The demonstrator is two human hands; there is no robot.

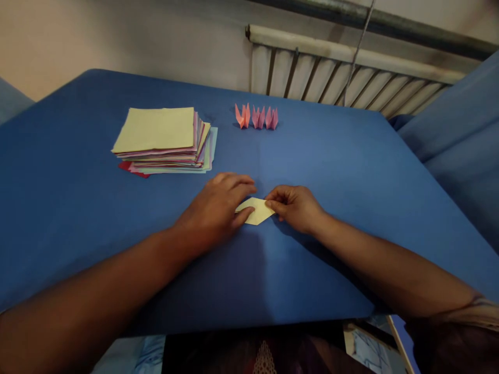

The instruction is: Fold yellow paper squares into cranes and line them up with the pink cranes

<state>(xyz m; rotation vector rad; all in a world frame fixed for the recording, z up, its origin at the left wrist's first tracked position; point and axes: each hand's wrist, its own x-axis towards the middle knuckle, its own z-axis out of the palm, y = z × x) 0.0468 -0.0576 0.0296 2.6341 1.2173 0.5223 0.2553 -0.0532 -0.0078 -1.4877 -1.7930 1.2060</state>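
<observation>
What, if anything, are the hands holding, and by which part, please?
A folded pale-yellow paper lies on the blue table: the left hand presses down its left end, and the right hand pinches its right tip.

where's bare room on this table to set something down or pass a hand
Widest patch: the right of the blue table, from the pink folded pieces to the right edge. Also bare: the near-left corner below the paper stack, and the gap between stack and pink pieces. Crowded at centre, where left hand and right hand meet on the yellow folded paper.
</observation>
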